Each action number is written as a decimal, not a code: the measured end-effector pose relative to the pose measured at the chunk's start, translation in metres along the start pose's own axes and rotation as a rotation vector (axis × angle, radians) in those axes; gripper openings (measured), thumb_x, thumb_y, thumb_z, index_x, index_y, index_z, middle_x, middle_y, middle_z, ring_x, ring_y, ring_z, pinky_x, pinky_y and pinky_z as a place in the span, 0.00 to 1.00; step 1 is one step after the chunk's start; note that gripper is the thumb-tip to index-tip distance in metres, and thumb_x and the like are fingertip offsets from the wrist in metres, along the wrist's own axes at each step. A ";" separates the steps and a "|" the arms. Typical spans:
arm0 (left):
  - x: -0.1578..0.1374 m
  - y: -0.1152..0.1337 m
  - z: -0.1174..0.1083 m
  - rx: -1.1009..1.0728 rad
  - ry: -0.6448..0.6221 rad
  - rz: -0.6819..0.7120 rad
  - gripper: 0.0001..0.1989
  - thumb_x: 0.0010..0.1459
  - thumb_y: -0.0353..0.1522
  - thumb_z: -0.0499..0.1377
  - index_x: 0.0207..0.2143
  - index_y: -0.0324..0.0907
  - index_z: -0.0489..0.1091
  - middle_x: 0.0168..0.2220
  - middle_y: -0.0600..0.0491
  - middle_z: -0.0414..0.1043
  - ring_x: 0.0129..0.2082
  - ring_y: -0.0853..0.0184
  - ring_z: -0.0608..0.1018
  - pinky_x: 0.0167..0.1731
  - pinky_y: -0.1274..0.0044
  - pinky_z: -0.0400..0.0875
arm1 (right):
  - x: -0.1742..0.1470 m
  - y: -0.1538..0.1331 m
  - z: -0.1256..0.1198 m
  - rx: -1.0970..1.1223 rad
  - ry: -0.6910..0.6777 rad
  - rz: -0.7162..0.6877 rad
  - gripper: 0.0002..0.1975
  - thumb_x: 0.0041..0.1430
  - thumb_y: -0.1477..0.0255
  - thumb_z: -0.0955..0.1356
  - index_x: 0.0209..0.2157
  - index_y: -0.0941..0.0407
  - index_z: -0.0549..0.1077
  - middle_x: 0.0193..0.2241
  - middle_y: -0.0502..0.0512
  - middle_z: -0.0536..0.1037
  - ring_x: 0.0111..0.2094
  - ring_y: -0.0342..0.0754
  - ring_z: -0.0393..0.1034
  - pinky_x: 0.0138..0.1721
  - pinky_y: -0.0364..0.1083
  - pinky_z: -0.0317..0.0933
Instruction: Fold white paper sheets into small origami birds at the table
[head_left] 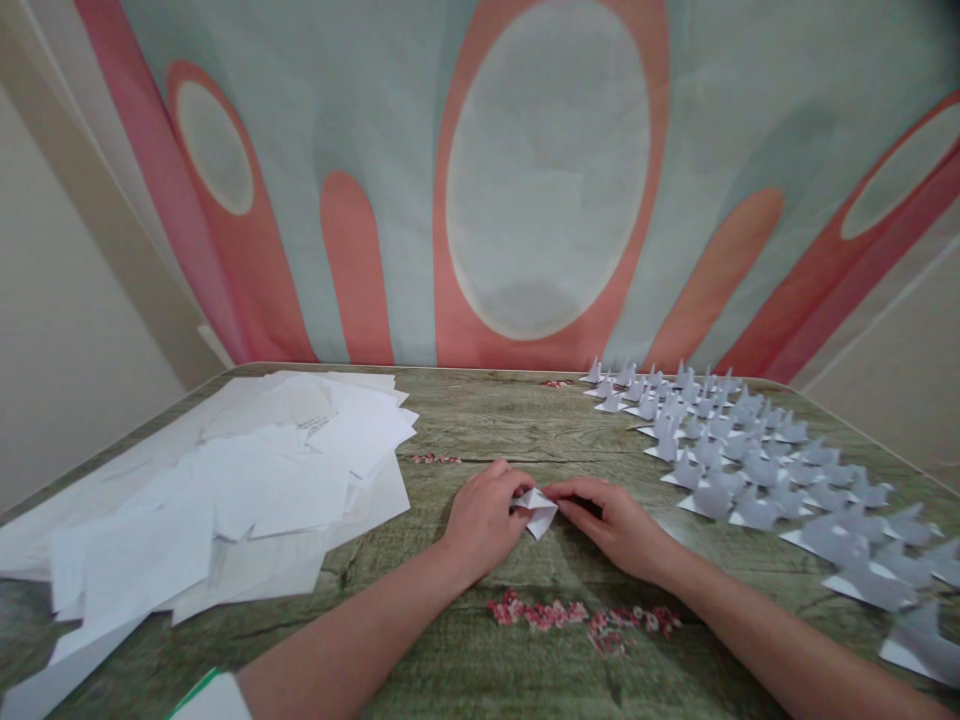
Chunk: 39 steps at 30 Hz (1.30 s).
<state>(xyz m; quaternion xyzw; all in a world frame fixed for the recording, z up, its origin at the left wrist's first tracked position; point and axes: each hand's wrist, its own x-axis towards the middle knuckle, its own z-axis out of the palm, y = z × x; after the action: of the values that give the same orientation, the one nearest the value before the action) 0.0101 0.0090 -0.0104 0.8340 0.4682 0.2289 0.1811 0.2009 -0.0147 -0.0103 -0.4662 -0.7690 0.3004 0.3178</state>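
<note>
A small piece of folded white paper [541, 518] is held between my two hands above the middle of the table. My left hand [486, 515] pinches its left side, fingers curled around that edge. From the right, the thumb and forefinger of my right hand [611, 520] close on its right corner. Creased flaps and a pointed lower tip show on the paper; the parts under my fingers are hidden. To the right stand several rows of folded white paper birds [712, 495], wings and pointed ends sticking up.
A wide, loose heap of white paper sheets [277, 480] covers the left of the wood-patterned table [480, 410]. Pink flower prints [540, 612] mark its surface. Behind the far edge hangs a pale green and coral patterned backdrop [405, 200].
</note>
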 end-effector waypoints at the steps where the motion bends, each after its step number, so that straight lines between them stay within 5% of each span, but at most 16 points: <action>1: 0.000 0.000 0.000 -0.003 0.000 0.003 0.08 0.51 0.31 0.58 0.37 0.46 0.69 0.34 0.55 0.66 0.35 0.67 0.70 0.33 0.78 0.63 | 0.000 0.000 0.000 -0.001 0.004 0.003 0.12 0.59 0.73 0.62 0.42 0.50 0.73 0.38 0.50 0.77 0.39 0.47 0.69 0.44 0.47 0.58; 39: 0.001 0.001 -0.003 -0.049 -0.013 -0.015 0.08 0.53 0.31 0.55 0.36 0.45 0.71 0.33 0.54 0.67 0.35 0.66 0.70 0.34 0.77 0.63 | 0.009 -0.003 0.013 0.009 0.080 0.106 0.07 0.54 0.68 0.66 0.31 0.55 0.75 0.24 0.50 0.76 0.24 0.44 0.67 0.27 0.42 0.59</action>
<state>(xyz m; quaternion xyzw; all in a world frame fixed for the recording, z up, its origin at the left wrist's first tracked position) 0.0093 0.0098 -0.0072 0.8273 0.4674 0.2337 0.2061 0.1859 -0.0102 -0.0138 -0.5165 -0.7287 0.3012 0.3339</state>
